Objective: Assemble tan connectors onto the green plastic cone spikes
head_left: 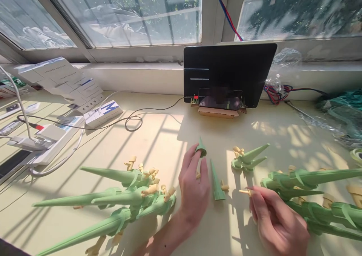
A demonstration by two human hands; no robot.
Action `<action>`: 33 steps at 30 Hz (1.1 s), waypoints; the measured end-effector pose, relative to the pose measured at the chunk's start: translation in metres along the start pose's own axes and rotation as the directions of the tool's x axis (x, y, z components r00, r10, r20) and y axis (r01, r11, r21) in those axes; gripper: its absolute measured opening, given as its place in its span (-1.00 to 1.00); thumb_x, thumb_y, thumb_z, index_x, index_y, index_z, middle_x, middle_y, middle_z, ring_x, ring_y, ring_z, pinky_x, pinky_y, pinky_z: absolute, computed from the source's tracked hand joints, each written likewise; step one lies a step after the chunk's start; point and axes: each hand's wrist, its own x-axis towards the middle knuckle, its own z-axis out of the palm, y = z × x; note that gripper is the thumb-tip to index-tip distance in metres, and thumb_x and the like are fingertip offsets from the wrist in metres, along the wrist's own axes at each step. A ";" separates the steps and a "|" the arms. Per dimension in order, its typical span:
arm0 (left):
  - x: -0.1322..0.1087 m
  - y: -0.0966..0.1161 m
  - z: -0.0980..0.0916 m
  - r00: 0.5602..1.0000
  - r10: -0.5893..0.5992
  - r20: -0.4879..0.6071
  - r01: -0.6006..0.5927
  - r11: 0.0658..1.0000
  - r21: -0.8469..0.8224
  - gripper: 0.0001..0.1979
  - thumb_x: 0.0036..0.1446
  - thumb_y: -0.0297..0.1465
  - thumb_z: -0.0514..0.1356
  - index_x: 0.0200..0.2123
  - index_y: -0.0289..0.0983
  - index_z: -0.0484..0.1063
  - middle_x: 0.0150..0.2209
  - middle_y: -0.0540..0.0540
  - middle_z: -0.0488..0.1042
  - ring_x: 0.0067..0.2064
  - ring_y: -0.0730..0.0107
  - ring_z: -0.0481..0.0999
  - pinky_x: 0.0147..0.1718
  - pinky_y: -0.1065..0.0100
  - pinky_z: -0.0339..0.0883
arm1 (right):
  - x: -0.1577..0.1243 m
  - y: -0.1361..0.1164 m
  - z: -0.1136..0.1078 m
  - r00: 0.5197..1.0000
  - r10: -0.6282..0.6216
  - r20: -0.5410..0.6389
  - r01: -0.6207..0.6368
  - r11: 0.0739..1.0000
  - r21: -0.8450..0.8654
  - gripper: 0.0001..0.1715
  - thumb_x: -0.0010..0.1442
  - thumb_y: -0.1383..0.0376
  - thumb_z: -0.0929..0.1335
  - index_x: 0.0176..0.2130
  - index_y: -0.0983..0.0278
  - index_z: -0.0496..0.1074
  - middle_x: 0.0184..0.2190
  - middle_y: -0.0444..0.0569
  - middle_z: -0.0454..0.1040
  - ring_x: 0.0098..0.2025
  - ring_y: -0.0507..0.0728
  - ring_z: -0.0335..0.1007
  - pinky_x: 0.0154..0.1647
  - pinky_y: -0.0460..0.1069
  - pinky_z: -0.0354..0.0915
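Note:
Near the middle of the table, my left hand (195, 184) has its fingertips at a small green cone-shaped piece (201, 149), with the index finger at its hollow end. Just right of that hand lies a long pointed green piece (217, 184), with a small tan peg piece (224, 187) beside it. My right hand (278, 218) pinches a thin tan stick-like part (244, 191) between thumb and index finger, its tip pointing left. Beyond the right hand sits a small green spiky assembly (249, 159) with tan pieces on it. Another tan bit shows partly behind my left fingers.
Green spiky assemblies (124, 199) with tan joints lie at the left, and more (316, 180) at the right. A black tablet (226, 71) stands at the back with a phone (220, 98) before it. A white box (103, 114), power strip (56, 143) and cables are at the left.

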 end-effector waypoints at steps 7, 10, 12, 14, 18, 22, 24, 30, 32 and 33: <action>-0.001 0.000 0.001 0.992 -0.050 -0.114 0.024 0.975 -0.222 -0.87 0.31 -0.41 0.17 -0.10 -0.19 0.48 0.01 -0.14 0.52 0.09 0.23 0.53 0.02 0.18 0.54 | 0.002 0.002 0.007 0.999 -0.036 0.027 0.032 0.991 0.128 -0.74 0.19 0.05 0.40 -0.35 0.15 0.58 -0.58 -0.11 0.47 -0.60 0.11 0.38 -0.62 -0.06 0.31; -0.002 0.002 0.002 0.984 -0.110 -0.141 0.056 0.938 -0.341 -0.78 0.28 -0.39 0.21 -0.01 -0.15 0.41 0.01 -0.13 0.50 -0.01 0.30 0.56 -0.06 0.21 0.57 | 0.005 0.006 0.009 0.993 -0.102 0.057 0.091 0.983 0.162 -0.82 0.24 0.12 0.38 -0.31 0.13 0.54 -0.58 -0.15 0.42 -0.59 0.08 0.33 -0.63 -0.08 0.26; -0.003 0.003 0.002 0.984 -0.125 -0.130 0.068 0.926 -0.372 -0.72 0.27 -0.38 0.22 0.05 -0.14 0.38 -0.03 -0.11 0.50 -0.08 0.35 0.57 -0.10 0.24 0.59 | 0.008 0.009 0.008 0.981 -0.165 0.098 0.148 0.975 0.163 -0.85 0.26 0.18 0.37 -0.31 0.15 0.51 -0.60 -0.17 0.38 -0.61 0.06 0.28 -0.63 -0.08 0.23; -0.003 0.002 0.003 0.989 -0.113 -0.097 0.071 0.930 -0.361 -0.71 0.28 -0.37 0.21 0.06 -0.13 0.39 -0.08 -0.09 0.51 -0.13 0.38 0.57 -0.12 0.27 0.59 | 0.011 0.010 0.007 0.958 -0.242 0.152 0.216 0.962 0.167 -0.88 0.27 0.23 0.36 -0.31 0.16 0.48 -0.61 -0.19 0.34 -0.62 0.04 0.24 -0.62 -0.09 0.21; -0.002 -0.001 0.005 0.993 -0.057 -0.102 0.020 0.943 -0.332 -0.76 0.28 -0.34 0.22 0.01 -0.15 0.44 -0.11 -0.07 0.50 -0.17 0.42 0.55 -0.13 0.31 0.57 | 0.016 0.007 0.007 0.940 -0.283 0.189 0.251 0.952 0.175 -0.79 0.33 0.24 0.29 -0.35 0.21 0.42 -0.60 -0.19 0.25 -0.60 0.02 0.17 -0.59 -0.09 0.16; 0.000 -0.001 0.007 0.996 -0.016 -0.091 -0.016 0.938 -0.346 -0.76 0.28 -0.31 0.21 0.01 -0.16 0.42 -0.12 -0.09 0.47 -0.16 0.39 0.54 -0.12 0.27 0.58 | 0.017 0.003 0.007 0.942 -0.272 0.198 0.244 0.957 0.153 -0.75 0.36 0.21 0.27 -0.34 0.23 0.41 -0.59 -0.18 0.21 -0.57 0.04 0.14 -0.54 -0.07 0.15; 0.000 0.000 0.007 0.996 0.008 -0.086 -0.037 0.941 -0.337 -0.77 0.29 -0.31 0.20 0.01 -0.17 0.41 -0.10 -0.11 0.47 -0.13 0.37 0.53 -0.12 0.27 0.57 | 0.016 0.002 0.006 0.943 -0.270 0.196 0.241 0.957 0.158 -0.75 0.36 0.20 0.27 -0.33 0.24 0.41 -0.59 -0.18 0.22 -0.56 0.04 0.16 -0.53 -0.07 0.16; 0.002 0.001 0.008 0.991 0.080 -0.110 -0.108 0.952 -0.285 -0.78 0.30 -0.30 0.18 -0.01 -0.18 0.40 -0.10 -0.13 0.46 -0.11 0.36 0.52 -0.14 0.28 0.54 | 0.017 0.001 0.006 0.941 -0.288 0.178 0.262 0.952 0.158 -0.72 0.37 0.18 0.25 -0.33 0.25 0.41 -0.60 -0.18 0.25 -0.57 0.02 0.18 -0.54 -0.08 0.20; 0.002 0.000 0.009 0.988 0.093 -0.120 -0.123 0.954 -0.273 -0.77 0.30 -0.28 0.17 -0.01 -0.19 0.39 -0.10 -0.14 0.46 -0.13 0.36 0.53 -0.16 0.28 0.54 | 0.018 0.001 0.006 0.939 -0.297 0.172 0.274 0.951 0.142 -0.70 0.38 0.18 0.24 -0.34 0.25 0.40 -0.60 -0.19 0.24 -0.57 0.01 0.16 -0.55 -0.09 0.18; 0.003 0.000 0.009 0.989 0.093 -0.115 -0.121 0.955 -0.270 -0.77 0.30 -0.28 0.17 -0.01 -0.20 0.39 -0.10 -0.14 0.46 -0.16 0.37 0.53 -0.17 0.28 0.53 | 0.018 0.001 0.006 0.937 -0.308 0.164 0.287 0.948 0.140 -0.69 0.38 0.18 0.24 -0.35 0.25 0.40 -0.60 -0.19 0.24 -0.58 0.01 0.16 -0.55 -0.09 0.17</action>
